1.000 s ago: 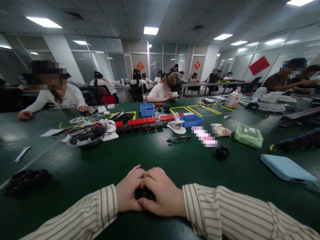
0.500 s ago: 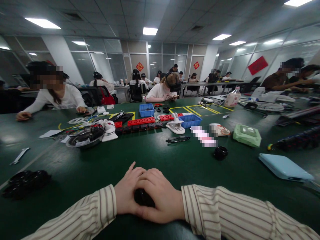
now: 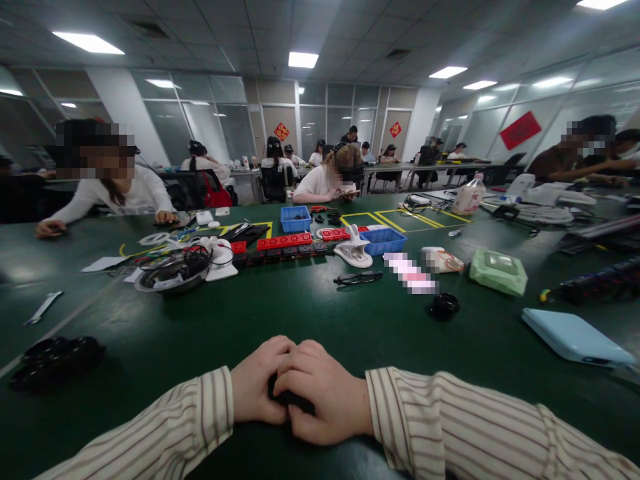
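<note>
A black rounded object (image 3: 294, 400) sits between my two hands, low in the middle of the view and just above the table. Only a dark sliver shows among the fingers, so its kind cannot be made out. My left hand (image 3: 256, 385) is closed around its left side, fingertips hidden behind the other hand. From the right, my right hand (image 3: 330, 395) wraps over it with bent fingers, and its thumb lies along the near side. Both hands touch each other. Several glossy black round pieces (image 3: 59, 360) lie at the left, and one black ring-like piece (image 3: 445, 307) at the right.
A light blue case (image 3: 575, 337) and a green wipes pack (image 3: 499, 271) lie to the right. Ahead are folded glasses (image 3: 358, 278), a white clamp (image 3: 353, 250), red-and-black strips (image 3: 285, 247) and a metal bowl (image 3: 173, 280). Co-workers sit across the table.
My left hand's raised finger has curled in. My right thumb has shifted and both hands have closed more tightly, so less of the black object shows.
</note>
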The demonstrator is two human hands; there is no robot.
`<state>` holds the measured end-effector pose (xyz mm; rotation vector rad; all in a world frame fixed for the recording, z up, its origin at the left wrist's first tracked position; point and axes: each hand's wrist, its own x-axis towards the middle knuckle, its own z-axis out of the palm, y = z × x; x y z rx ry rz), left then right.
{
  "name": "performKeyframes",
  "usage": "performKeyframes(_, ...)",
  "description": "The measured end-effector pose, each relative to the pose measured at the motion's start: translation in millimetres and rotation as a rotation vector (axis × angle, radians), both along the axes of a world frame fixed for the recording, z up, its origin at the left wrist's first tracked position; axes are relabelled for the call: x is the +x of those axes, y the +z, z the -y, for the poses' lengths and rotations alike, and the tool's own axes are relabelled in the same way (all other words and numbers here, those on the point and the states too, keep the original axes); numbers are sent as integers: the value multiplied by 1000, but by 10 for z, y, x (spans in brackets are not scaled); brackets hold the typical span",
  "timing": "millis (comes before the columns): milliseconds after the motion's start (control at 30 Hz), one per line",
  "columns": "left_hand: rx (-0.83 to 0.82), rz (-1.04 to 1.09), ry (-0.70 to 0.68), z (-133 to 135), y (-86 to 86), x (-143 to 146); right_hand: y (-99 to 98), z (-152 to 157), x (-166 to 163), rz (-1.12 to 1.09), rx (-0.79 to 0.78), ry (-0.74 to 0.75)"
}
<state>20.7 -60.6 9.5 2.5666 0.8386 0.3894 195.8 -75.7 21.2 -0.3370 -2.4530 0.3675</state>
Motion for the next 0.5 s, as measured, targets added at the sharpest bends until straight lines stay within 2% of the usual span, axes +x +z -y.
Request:
performKeyframes(100,4,14,-49,-32,-22,-3,-10,-8,-3,19,32,89)
performKeyframes(200,30,34,-78,-32,-27,-2,14,9,0,-1,35,98)
performKeyframes(300,36,59,-66,-5,-14,-1,52,40,5,-70,9,3)
performKeyframes(500,125,24,128,96,6,38,9,46,-16,-10,-47,-261)
